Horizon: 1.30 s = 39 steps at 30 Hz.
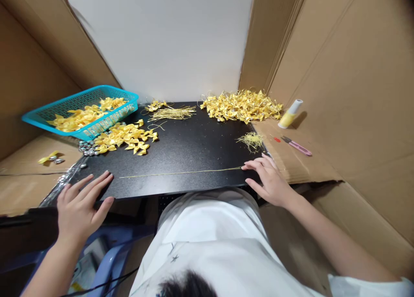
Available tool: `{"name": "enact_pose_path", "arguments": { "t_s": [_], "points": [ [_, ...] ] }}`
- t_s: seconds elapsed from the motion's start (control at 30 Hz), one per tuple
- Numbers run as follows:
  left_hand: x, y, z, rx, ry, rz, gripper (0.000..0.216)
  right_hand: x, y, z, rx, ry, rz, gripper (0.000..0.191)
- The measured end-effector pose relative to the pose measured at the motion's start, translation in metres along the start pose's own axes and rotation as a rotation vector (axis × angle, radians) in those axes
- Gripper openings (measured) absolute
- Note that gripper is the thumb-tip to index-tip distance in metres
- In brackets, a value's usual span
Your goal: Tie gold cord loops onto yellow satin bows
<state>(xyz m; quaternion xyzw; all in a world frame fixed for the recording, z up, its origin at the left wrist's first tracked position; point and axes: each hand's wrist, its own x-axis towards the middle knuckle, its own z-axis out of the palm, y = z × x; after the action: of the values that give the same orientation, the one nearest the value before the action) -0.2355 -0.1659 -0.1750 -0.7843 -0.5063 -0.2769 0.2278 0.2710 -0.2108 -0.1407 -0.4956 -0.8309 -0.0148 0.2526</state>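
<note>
now, lower left, our left hand (79, 206) is spread near the cord (181, 173), stretched across mid-frame; centre right, our right hand (270, 180), fingers loosely apart, meets its end. we'd best steady it lightly, keeping it straight.

Pretty much a cardboard booth in here: one brown cardboard wall on the left (35, 38), another brown cardboard wall on the right (352, 85), and a plain white panel (168, 38) between them at the back. The desk has a black tabletop (184, 150), flanked by a left cardboard sheet (22, 193) and a right cardboard sheet (313, 169), with shiny tape (58, 187) along its left edge. Something blue and plastic, looks like a chair (110, 262), sits down in the dim lower left. Light's kinda soft, with a pale sheen on the black surface.
</note>
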Motion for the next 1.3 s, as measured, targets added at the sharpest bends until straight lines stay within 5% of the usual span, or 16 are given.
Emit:
{"name": "enact_pose_path", "arguments": {
  "t_s": [0.37,1.07,1.3],
  "points": [
    [0.0,0.001,0.0,-0.009,-0.015,-0.027,0.052,0.013,-0.009,-0.001,0.137,-0.013,-0.032,0.027],
    [-0.002,0.0,-0.001,-0.014,-0.039,-0.038,0.053,0.002,0.0,-0.005,0.058,-0.003,0.016,0.028],
    [-0.001,0.002,-0.004,-0.005,-0.062,-0.048,0.054,0.02,-0.007,-0.001,0.034,0.002,-0.008,0.034]
  ]
}}
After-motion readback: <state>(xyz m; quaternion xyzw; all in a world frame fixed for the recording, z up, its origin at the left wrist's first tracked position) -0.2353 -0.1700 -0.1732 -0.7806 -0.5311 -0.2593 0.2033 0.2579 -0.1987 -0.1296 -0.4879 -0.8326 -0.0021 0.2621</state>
